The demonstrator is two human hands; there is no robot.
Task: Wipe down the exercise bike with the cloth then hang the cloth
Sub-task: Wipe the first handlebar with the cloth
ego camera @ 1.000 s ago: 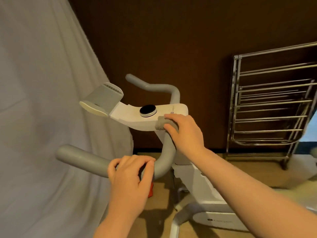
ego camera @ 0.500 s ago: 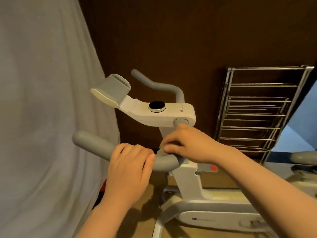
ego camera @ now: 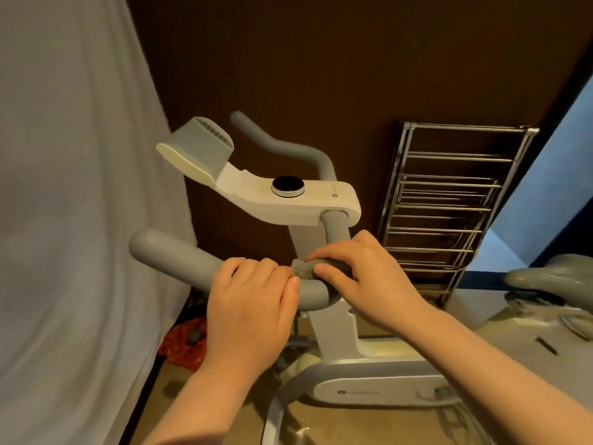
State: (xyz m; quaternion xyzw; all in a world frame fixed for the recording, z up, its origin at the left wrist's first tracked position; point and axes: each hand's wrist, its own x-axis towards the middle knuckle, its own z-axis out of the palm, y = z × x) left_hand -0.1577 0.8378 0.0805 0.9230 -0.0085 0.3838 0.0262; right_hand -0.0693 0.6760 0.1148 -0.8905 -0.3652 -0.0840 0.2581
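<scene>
Left hand point(ego camera: 253, 303) grips handlebar point(ego camera: 173, 255); right hand point(ego camera: 369, 277) pinches cloth point(ego camera: 303, 270) against it.

A chrome rack point(ego camera: 449, 200) of horizontal bars leans upright against the dark brown wall point(ego camera: 321, 59). Far to the rack's left a pale grey sheet point(ego camera: 70, 203) hangs down to the floor, and low beside that sheet, well left of the rack's foot, lies a crumpled red thing point(ego camera: 184, 345). Just right of the rack stands a light blue panel point(ego camera: 545, 187).

Head camera looks down—close—over the handlebar point(ego camera: 179, 255) (single view).
</scene>
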